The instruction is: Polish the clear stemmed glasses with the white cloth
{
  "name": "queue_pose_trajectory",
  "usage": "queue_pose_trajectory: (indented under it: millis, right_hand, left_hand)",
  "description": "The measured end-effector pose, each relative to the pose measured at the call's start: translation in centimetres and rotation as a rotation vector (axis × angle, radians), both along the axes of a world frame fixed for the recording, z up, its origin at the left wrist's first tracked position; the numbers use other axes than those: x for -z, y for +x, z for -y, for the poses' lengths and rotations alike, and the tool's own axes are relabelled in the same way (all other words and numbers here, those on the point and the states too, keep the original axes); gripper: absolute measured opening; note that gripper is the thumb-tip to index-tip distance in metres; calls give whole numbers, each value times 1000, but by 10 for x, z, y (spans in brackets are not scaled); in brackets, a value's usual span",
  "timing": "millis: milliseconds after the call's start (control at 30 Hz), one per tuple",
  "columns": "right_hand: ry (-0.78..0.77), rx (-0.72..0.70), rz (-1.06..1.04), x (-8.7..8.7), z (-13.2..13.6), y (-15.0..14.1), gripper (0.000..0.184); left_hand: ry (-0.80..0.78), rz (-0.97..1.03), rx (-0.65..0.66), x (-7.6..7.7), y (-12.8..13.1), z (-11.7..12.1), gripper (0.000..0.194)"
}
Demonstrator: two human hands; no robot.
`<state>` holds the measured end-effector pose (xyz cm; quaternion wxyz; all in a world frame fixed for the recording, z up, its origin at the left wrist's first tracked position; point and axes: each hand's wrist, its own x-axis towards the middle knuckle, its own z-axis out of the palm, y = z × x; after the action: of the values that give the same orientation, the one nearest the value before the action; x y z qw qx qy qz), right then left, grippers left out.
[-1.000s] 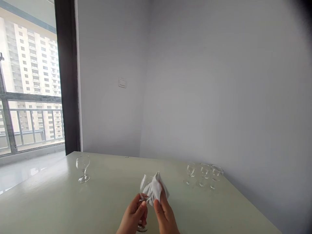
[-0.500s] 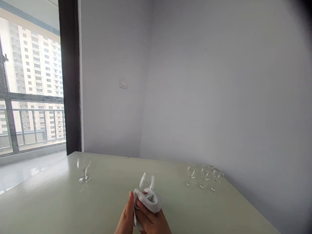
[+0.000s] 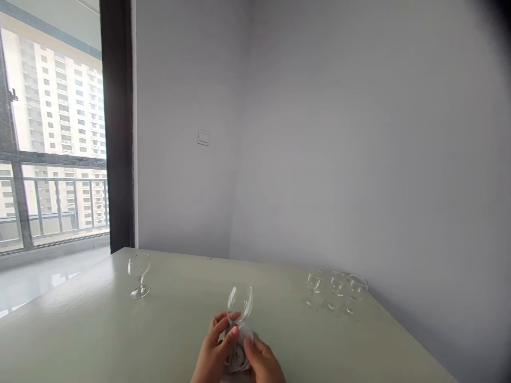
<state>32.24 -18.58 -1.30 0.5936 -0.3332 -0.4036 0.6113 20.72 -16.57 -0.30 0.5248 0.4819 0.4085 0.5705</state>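
The left hand (image 3: 212, 350) curls around a glass (image 3: 240, 302). The right hand (image 3: 265, 363), half closed, holds a cloth (image 3: 238, 358) low on the glass. Three small glasses (image 3: 337, 285) stand right of the glass.

Your right grip (image 3: 266, 363) has brought the white cloth (image 3: 238, 359) down from its raised position beside the bowl of the stemmed glass (image 3: 240, 302) one second ago, and from its loop around the bowl's base half a second ago, to a bunch mostly below the bowl. Your left grip (image 3: 213, 348), its thumb upright along the cloth half a second ago, now closes fingers and thumb about the glass near the bowl's base. Your viewpoint has shifted slightly, placing the wall switch (image 3: 203, 137) farther right.
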Motion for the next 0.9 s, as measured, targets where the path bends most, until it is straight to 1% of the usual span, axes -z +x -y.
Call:
queue_pose_trajectory:
  millis: [33, 67, 133, 200, 233, 267, 333, 400, 500, 567, 633, 667, 700, 767, 800, 833, 867, 900]
  right_hand:
    - [40, -9, 58, 8, 0, -3, 57]
    - [75, -23, 116, 14, 0, -5, 59]
    - [109, -83, 205, 20, -1, -4, 58]
    - [101, -157, 248, 18, -2, -1, 55]
    - [78, -188, 250, 15, -2, 1, 53]
    - [50, -209, 237, 11, -3, 4, 50]
    - [-22, -217, 180, 4, -4, 7, 46]
    - [-67, -182, 141, -2, -6, 11, 43]
    - [-40, -67, 173, -7, -9, 20, 45]
    - [-10, 62, 257, -10, -10, 26, 48]
    - [10, 215, 383, -13, -8, 30, 50]
    - [40, 280, 456, -15, -6, 29, 52]
    - [108, 327, 534, -15, -3, 27, 55]
    - [358, 340, 738, -14, 3, 19, 61]
    - [501, 320, 842, -13, 6, 14, 60]
    - [618, 294, 933, -11, 9, 9, 55]
    - [689, 273, 1002, -9, 12, 5, 48]
    - [706, 264, 1054, -8, 14, 2, 39]
  left_hand:
    - [35, -40, -20, 1, -1, 0, 47]
    - [43, -66, -2, 1, -2, -1, 46]
    - [7, -41, 127, 0, -3, -2, 45]
    - [-76, 86, 263, -1, -3, -2, 42]
    - [-122, 166, 306, -2, -2, -2, 40]
    - [-170, 235, 323, -2, -1, -2, 39]
    - [-256, 311, 294, -4, 1, -1, 40]
    - [-305, 315, 245, -7, 2, 1, 42]
    - [-343, 360, 140, -12, -2, 0, 43]
    - [-363, 446, 69, -14, -7, -4, 39]
    - [-383, 529, 67, -14, -13, -9, 34]
    - [-395, 558, 72, -13, -15, -11, 31]
    - [-413, 581, 72, -13, -17, -13, 27]
    - [-457, 636, 79, -11, -17, -13, 22]
    - [-496, 675, 110, -10, -16, -12, 21]
    - [-551, 718, 172, -10, -13, -10, 22]
    - [-608, 757, 254, -10, -10, -7, 25]
    - [-656, 787, 332, -10, -7, -3, 28]
